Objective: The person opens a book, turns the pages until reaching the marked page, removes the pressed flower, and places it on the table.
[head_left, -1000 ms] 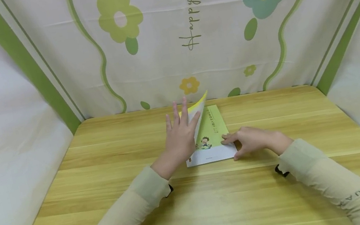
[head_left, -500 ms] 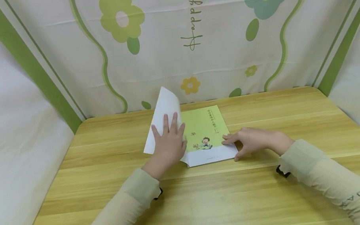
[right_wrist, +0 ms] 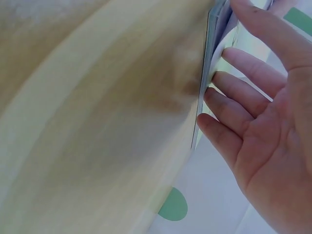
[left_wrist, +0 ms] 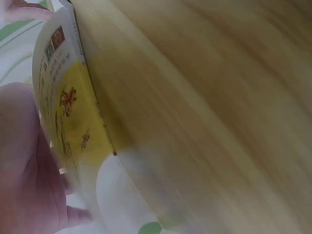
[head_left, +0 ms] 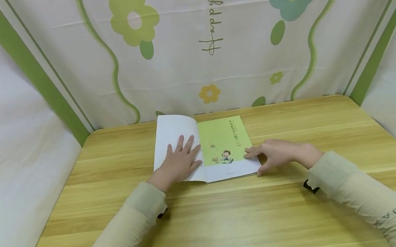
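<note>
A thin book point(head_left: 223, 141) lies open on the wooden table. Its right-hand page is green with a small cartoon child and a white band along the near side. The white inside of the cover point(head_left: 175, 127) is folded to the left and still curves up. My left hand point(head_left: 179, 164) rests flat on it, fingers spread. From the left wrist view, the cover's yellow printed outside point(left_wrist: 87, 112) bows above the table beside the left hand point(left_wrist: 29, 161). My right hand point(head_left: 276, 153) touches the page's right edge and near corner; its fingertips point(right_wrist: 219, 87) lie along the book's edge point(right_wrist: 204, 73).
The wooden table point(head_left: 239, 222) stretches in front of and around the book. A white cloth backdrop point(head_left: 179, 65) with printed flowers stands at the table's far edge, and white cloth sides point(head_left: 8, 152) flank it.
The cover has swung over to the left, exposing the whole green page. My left hand has moved left with it and lowered onto its white inside. The right hand has stayed put.
</note>
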Tool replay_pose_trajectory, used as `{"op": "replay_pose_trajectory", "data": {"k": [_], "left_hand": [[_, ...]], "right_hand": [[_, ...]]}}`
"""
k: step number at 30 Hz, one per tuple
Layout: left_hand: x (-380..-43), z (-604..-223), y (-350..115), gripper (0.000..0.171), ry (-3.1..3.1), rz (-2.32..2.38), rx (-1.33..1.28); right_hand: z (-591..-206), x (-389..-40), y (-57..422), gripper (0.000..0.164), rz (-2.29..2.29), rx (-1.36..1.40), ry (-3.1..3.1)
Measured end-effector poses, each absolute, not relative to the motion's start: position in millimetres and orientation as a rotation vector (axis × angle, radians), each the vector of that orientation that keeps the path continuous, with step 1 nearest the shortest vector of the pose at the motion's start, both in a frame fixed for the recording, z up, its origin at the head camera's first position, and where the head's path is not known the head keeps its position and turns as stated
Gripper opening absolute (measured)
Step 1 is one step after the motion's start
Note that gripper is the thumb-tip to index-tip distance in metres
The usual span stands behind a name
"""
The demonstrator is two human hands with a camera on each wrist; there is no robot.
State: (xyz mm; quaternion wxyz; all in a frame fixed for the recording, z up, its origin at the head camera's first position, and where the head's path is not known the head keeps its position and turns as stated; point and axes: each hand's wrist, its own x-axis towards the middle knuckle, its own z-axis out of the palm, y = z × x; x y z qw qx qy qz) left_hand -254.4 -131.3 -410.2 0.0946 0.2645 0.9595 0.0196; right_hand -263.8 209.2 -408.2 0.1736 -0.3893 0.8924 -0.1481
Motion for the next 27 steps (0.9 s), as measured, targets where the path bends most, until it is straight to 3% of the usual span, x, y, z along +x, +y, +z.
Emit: {"op": "replay_pose_trajectory", "data": {"k": [13,20,27], "left_hand": [[-257,-411,-140,0.064,2.792,0.162,0.786],[-258,-412,-140,0.064,2.788,0.186,0.776],[-258,-411,-140,0.064,2.781,0.210,0.771]], "right_hand": [[-400,-268,208,0.056,-0.511,-0.991,2.444],[-405,-274,210,0.031,-0.553,-1.041,2.460],[-406,-277,210,0.022,-0.637,-0.977,2.483]]}}
